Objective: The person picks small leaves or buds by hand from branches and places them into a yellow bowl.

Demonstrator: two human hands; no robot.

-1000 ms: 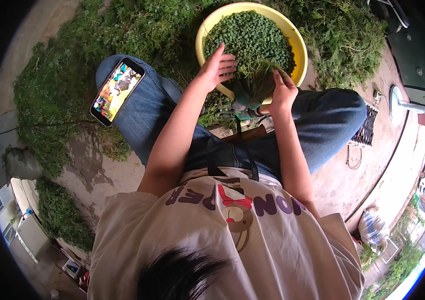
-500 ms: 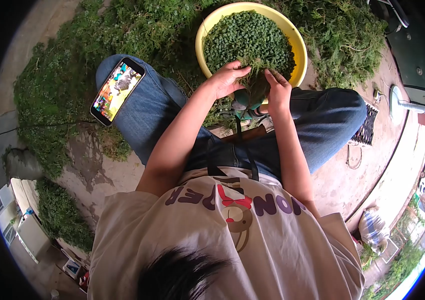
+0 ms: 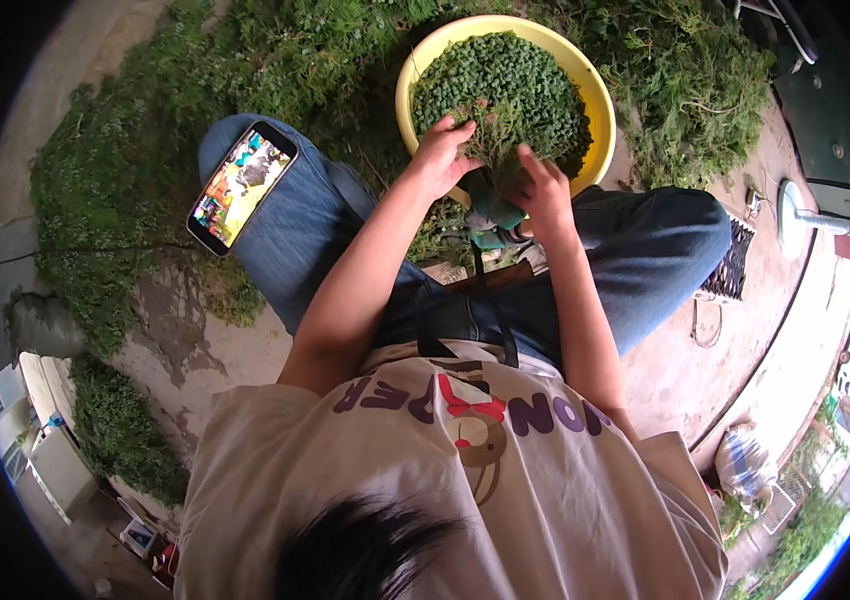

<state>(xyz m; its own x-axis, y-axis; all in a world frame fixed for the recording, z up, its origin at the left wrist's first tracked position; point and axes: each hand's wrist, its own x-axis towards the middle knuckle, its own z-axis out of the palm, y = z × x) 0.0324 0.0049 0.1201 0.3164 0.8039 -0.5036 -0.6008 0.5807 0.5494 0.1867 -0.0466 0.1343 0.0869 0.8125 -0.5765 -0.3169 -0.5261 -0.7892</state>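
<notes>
Basin [image 3: 600, 105] near rim hidden, phone [image 3: 242, 187] screen unreadable

L hand [image 3: 442, 155], R hand [image 3: 545, 190] fwd, fingers curled.

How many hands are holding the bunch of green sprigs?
2: the left hand grips the bunch of sprigs from its left, the right hand from its right, at the yellow basin's near rim.

The left hand [image 3: 438, 155] and right hand [image 3: 543, 190] both grip a bunch of green leafy sprigs [image 3: 494, 130] over the six o'clock rim of a round yellow plastic basin [image 3: 600, 92] heaped with small green pickings [image 3: 505, 70]. At nine o'clock, a lit black smartphone [image 3: 242, 187] lies on a blue-jeaned thigh [image 3: 295, 240].
</notes>
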